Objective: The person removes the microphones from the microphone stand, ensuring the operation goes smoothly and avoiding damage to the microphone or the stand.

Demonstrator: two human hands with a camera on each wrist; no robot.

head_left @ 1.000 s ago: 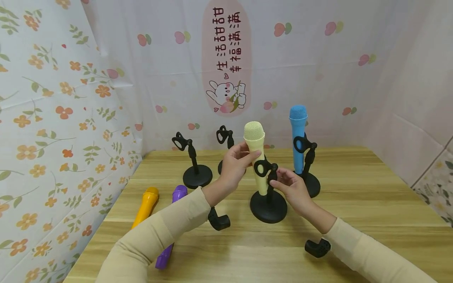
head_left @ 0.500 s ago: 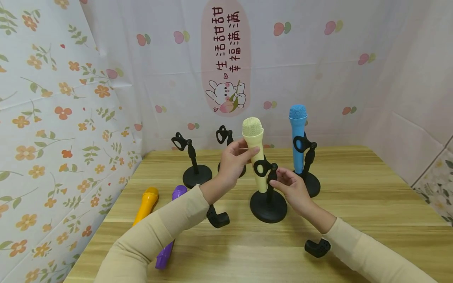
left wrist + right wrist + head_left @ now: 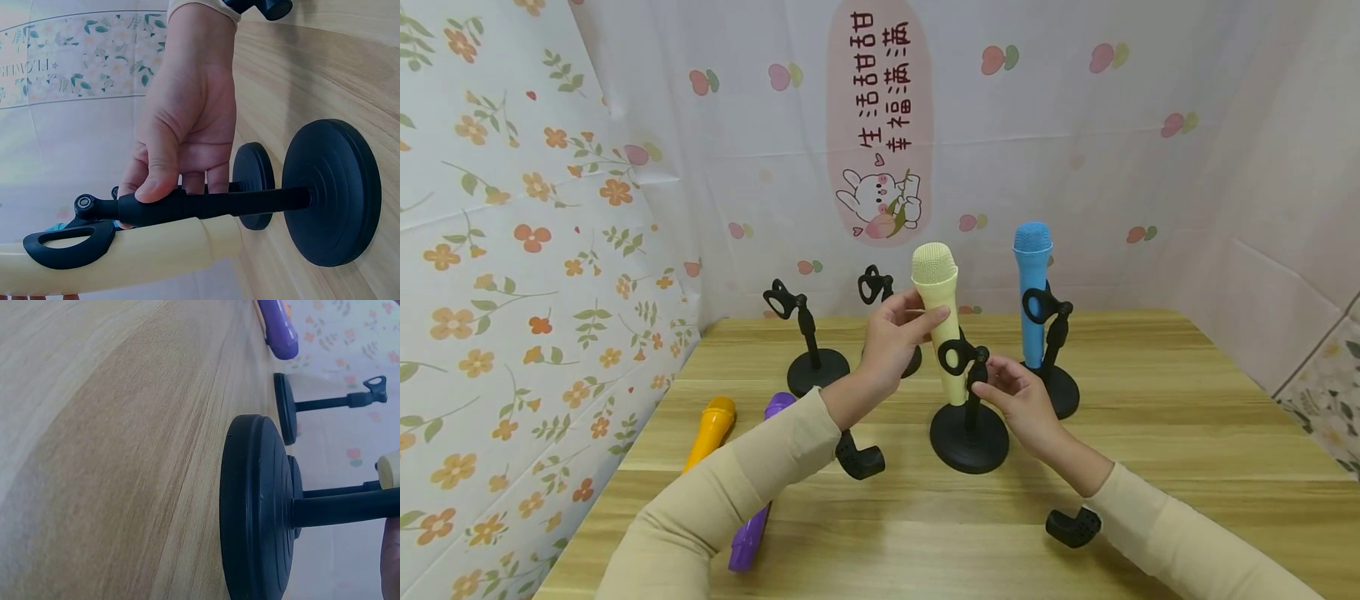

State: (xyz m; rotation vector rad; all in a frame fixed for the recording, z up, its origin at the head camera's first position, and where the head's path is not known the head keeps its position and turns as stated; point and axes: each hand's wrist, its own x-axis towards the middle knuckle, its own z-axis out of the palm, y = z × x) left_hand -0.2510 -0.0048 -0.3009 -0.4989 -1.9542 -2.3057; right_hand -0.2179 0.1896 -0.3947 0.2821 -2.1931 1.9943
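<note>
My left hand [image 3: 891, 337] holds a pale yellow microphone [image 3: 946, 333] by its upper body, just under the mesh head. The handle passes through the ring clip of a black microphone stand [image 3: 970, 442], tilted slightly, and its lower end hangs above the round base. My right hand [image 3: 1022, 400] pinches that stand's post, thumb in front. In the left wrist view the right hand [image 3: 187, 125] grips the post close beside the yellow handle [image 3: 169, 250]. The right wrist view shows the stand's base [image 3: 250, 506] on the table and only a sliver of a finger.
Behind on the right, a blue microphone [image 3: 1032, 292] stands in another stand [image 3: 1060, 392]. Two more stands, one at left [image 3: 818, 371], are at the back. An orange microphone [image 3: 711, 429] and a purple microphone [image 3: 748, 537] lie at left, partly behind the left sleeve.
The left hand has drawn the yellow microphone slightly up and to the left within the clip. The right hand and the stand have stayed in place.
</note>
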